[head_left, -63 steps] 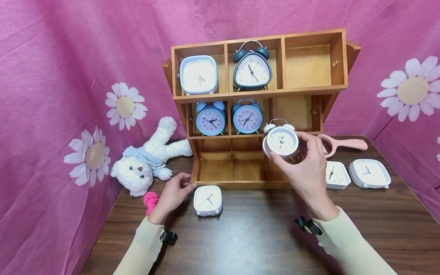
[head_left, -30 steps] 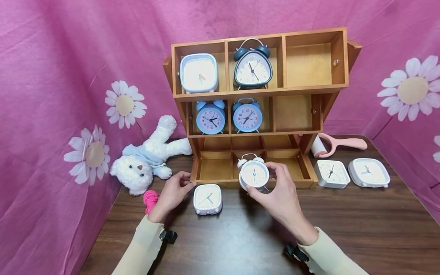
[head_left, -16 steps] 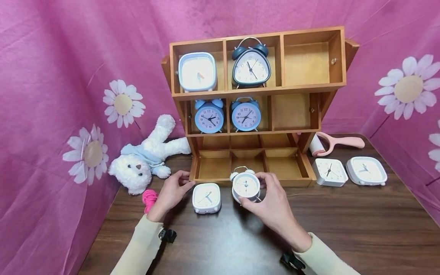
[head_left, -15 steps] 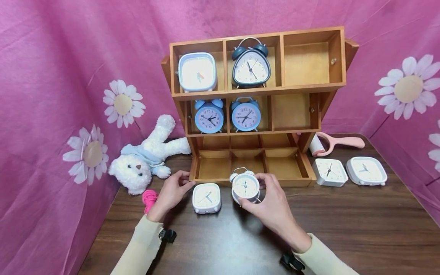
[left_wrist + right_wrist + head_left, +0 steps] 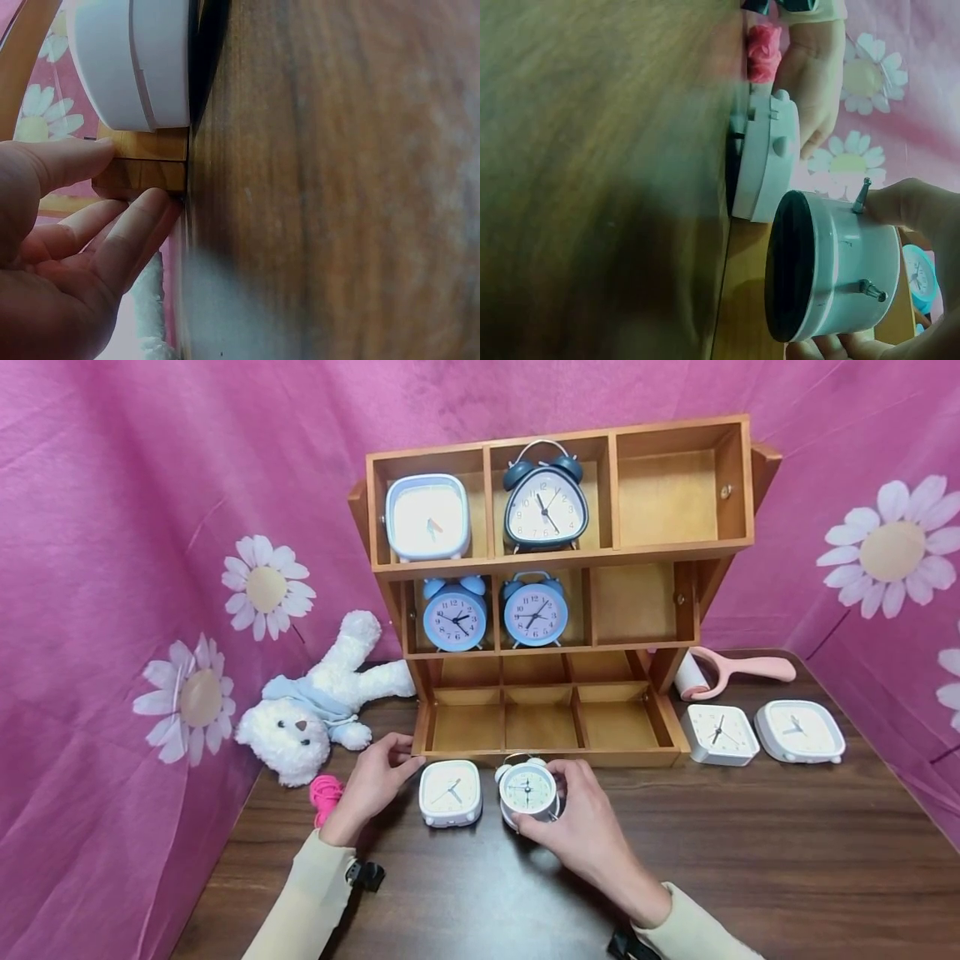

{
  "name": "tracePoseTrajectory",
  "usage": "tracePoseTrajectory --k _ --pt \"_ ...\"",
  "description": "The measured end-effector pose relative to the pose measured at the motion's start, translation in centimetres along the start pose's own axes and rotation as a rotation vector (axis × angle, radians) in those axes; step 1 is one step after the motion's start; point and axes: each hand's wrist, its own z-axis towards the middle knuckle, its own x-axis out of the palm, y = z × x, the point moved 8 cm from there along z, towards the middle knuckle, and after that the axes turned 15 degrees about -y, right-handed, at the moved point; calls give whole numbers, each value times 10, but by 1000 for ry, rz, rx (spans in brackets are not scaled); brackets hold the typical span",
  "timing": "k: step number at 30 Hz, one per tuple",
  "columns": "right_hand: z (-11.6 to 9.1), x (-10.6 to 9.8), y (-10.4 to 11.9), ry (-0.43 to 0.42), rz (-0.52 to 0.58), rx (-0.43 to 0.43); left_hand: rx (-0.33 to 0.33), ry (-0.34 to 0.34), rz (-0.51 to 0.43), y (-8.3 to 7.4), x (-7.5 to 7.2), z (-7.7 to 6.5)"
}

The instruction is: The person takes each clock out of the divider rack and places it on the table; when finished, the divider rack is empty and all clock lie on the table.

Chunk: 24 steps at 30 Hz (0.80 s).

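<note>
My right hand (image 5: 588, 827) grips a white twin-bell alarm clock (image 5: 528, 790) by its sides, thumb at the lower left and fingers at the right. It hangs in front of the wooden shelf (image 5: 547, 760), face up. In the right wrist view its dark back (image 5: 789, 266) stands apart from the tabletop, and two small metal feet stick out. Left of it a white squarish clock (image 5: 450, 792) lies face up on the table. My left hand (image 5: 375, 783) pinches the shelf's front left corner (image 5: 146, 174) between thumb and fingers.
Two blue clocks (image 5: 455, 620) fill middle-row compartments. Above them sit a squarish clock (image 5: 427, 518) and a dark green clock (image 5: 546, 510). At right lie two white clocks (image 5: 720, 735) and a pink-handled lint roller (image 5: 757, 668); at left, a white teddy bear (image 5: 285, 739) and pink yarn (image 5: 326, 795).
My right hand has carried the twin-bell clock from in front of the shelf's right side, leftward and down toward the table beside the squarish clock. My left hand stays at the shelf corner.
</note>
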Motion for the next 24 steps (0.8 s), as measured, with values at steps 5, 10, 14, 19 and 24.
tracePoseTrajectory --k 5,10,14,19,24 --pt "-2 6 -5 28 -26 31 -1 0 -4 0 0 0" --pt "-4 12 -8 34 -32 29 0 -5 -2 0 0 0" --pt "-6 16 -10 36 -40 27 -3 -3 -3 0 0 -1" --pt "-5 16 -10 29 -40 19 -4 2 -8 1 1 0" --pt "-5 16 -8 35 -38 3 -8 5 -11 1 1 1"
